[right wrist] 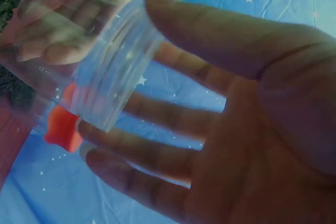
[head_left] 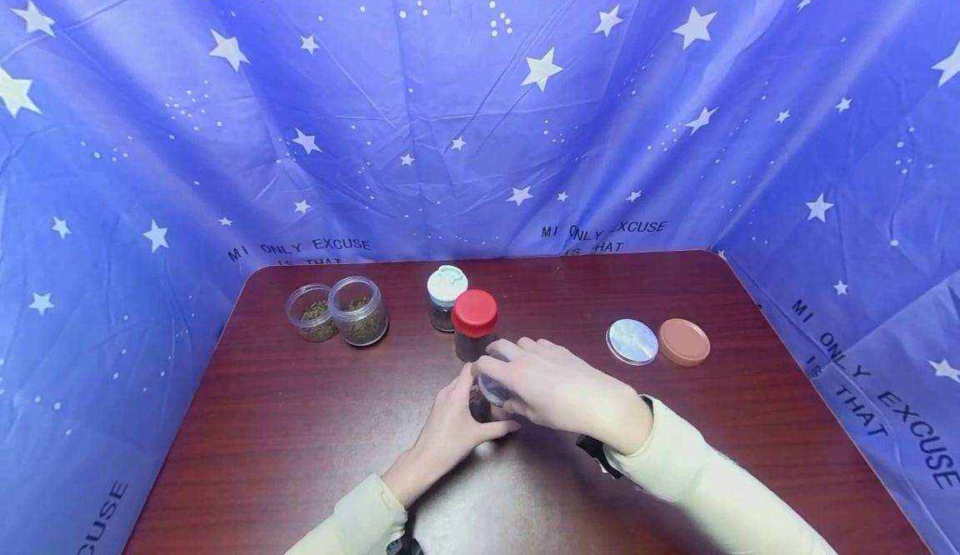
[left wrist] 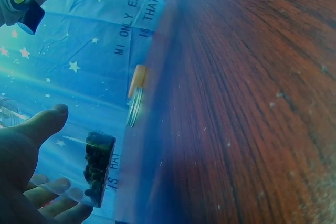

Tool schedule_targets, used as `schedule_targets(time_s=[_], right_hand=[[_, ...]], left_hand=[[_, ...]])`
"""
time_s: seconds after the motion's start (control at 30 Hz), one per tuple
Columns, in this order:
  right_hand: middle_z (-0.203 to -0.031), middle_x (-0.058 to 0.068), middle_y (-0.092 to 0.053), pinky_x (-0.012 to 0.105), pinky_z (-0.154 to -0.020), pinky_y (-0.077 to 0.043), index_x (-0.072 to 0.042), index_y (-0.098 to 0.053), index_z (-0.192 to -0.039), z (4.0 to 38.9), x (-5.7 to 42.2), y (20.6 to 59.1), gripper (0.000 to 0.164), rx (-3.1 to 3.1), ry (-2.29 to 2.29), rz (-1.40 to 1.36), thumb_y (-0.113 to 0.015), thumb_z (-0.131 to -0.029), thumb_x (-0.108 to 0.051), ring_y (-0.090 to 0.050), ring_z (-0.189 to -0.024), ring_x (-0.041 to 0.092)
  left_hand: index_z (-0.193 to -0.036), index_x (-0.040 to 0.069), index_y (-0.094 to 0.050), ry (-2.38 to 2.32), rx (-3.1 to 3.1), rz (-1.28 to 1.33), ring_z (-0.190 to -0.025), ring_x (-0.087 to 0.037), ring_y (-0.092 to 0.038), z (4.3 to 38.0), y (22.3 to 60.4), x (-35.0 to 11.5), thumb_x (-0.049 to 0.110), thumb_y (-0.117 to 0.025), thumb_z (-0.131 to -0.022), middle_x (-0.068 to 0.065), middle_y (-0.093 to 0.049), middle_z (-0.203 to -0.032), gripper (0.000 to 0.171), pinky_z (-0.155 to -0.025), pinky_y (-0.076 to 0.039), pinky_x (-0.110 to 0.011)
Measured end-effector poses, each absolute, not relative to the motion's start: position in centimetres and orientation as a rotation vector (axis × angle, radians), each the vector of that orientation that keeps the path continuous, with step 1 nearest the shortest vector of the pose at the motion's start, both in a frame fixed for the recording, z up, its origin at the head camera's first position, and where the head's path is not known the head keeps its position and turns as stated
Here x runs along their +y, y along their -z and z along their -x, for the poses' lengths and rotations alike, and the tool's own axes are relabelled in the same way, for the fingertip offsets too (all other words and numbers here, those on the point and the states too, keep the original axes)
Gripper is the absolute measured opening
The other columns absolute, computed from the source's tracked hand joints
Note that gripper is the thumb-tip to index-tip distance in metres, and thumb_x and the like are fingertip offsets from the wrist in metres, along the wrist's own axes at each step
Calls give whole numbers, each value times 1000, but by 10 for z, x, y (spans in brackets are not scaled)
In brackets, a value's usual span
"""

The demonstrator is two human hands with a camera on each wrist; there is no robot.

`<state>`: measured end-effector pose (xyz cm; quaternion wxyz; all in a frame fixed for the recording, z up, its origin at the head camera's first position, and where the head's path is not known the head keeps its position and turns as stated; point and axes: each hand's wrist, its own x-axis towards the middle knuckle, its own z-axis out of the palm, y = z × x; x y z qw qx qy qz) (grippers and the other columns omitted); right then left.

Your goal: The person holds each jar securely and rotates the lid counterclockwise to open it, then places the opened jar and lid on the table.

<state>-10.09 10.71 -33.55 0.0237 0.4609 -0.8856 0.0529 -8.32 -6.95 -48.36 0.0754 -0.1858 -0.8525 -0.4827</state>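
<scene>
Near the middle of the table, both hands are around a clear jar (head_left: pixel 480 407) with dark pieces inside. My left hand (head_left: pixel 448 420) holds its side, thumb at the front. In the left wrist view, the dark pieces (left wrist: pixel 98 169) gather at the jar's bottom, between the thumb and fingers. Coming from above and to the right, my right hand (head_left: pixel 551 388) grips the top. The right wrist view has the thumb and fingertips at the jar's clear, ridged rim (right wrist: pixel 118 64), with the left fingers (right wrist: pixel 68 40) behind the glass. From the head view, the right hand hides much of the jar.
Just behind the hands stands a red-capped jar (head_left: pixel 476 317), with a white-capped jar (head_left: pixel 447 292) beyond it. Two uncapped clear jars, one short (head_left: pixel 313 313) and one taller (head_left: pixel 360 313), hold greenish bits at left. A silver lid (head_left: pixel 632 342) and an orange lid (head_left: pixel 684 342) lie right.
</scene>
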Motion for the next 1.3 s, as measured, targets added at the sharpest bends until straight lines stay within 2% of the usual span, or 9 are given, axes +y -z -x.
schedule_targets(time_s=[0.2, 0.3, 0.43, 0.5, 0.57, 0.7, 0.83, 1.03, 1.3], right_hand=[[-132, 6, -65, 44, -87, -54, -18, -63, -116, 102, 108, 334, 45, -2770, -167, -1510, -86, -79, -10, -65, -107, 28], [-141, 9, -63, 49, -96, -52, -19, -62, -119, 103, 108, 334, 52, -2800, -172, -1534, -87, -75, -6, -62, -123, 32], [-146, 15, -58, 55, -103, -49, -17, -61, -127, 104, 109, 335, 54, -2785, -222, -1551, -86, -80, -10, -56, -133, 38], [-141, 16, -59, 53, -100, -50, -16, -62, -130, 104, 108, 336, 51, -2759, -259, -1508, -84, -84, -17, -59, -128, 37], [-128, 13, -62, 49, -91, -54, -14, -63, -130, 103, 105, 337, 48, -2727, -253, -1404, -82, -88, -27, -63, -112, 33], [-93, 8, -54, 40, -61, -52, -9, -62, -116, 99, 95, 342, 46, -2742, -166, -1107, -75, -92, -46, -58, -73, 25], [-79, 6, -45, 39, -46, -48, -7, -58, -106, 94, 87, 346, 53, -2813, -166, -904, -74, -91, -55, -53, -54, 24], [-80, 7, -45, 39, -46, -48, -5, -56, -105, 95, 86, 350, 52, -2844, -232, -912, -83, -86, -45, -52, -52, 22], [-87, 5, -46, 32, -51, -45, -12, -58, -105, 97, 95, 343, 40, -2854, -281, -1116, -87, -84, -29, -53, -67, 21]], left_hand=[[-134, 17, -55, 1480, -2557, 562, -113, -13, -68, 83, 484, -70, 33, -97, -71, 1, -71, -123, 78, -97, -55, -38], [-133, 16, -55, 1474, -2558, 559, -113, -13, -68, 83, 484, -70, 33, -97, -71, 0, -71, -124, 77, -96, -55, -37], [-131, 13, -58, 1449, -2569, 547, -111, -17, -69, 83, 483, -69, 33, -96, -71, -3, -72, -120, 74, -94, -56, -39], [-131, 12, -57, 1446, -2577, 542, -109, -18, -70, 83, 482, -69, 33, -96, -72, -4, -73, -118, 73, -94, -56, -39], [-132, 13, -56, 1444, -2577, 535, -108, -18, -70, 83, 482, -69, 32, -96, -73, -4, -73, -116, 74, -94, -57, -39], [-128, 16, -54, 1452, -2571, 538, -105, -13, -69, 85, 480, -68, 31, -97, -72, 0, -72, -113, 72, -92, -57, -37], [-126, 15, -56, 1463, -2562, 542, -105, -13, -69, 85, 478, -68, 28, -97, -73, 1, -72, -114, 69, -92, -57, -36], [-126, 16, -55, 1475, -2570, 533, -105, -13, -70, 85, 478, -68, 28, -97, -73, 0, -73, -113, 69, -92, -57, -36], [-127, 16, -55, 1470, -2574, 519, -106, -16, -70, 84, 479, -68, 30, -98, -70, -2, -73, -115, 73, -93, -57, -38]])
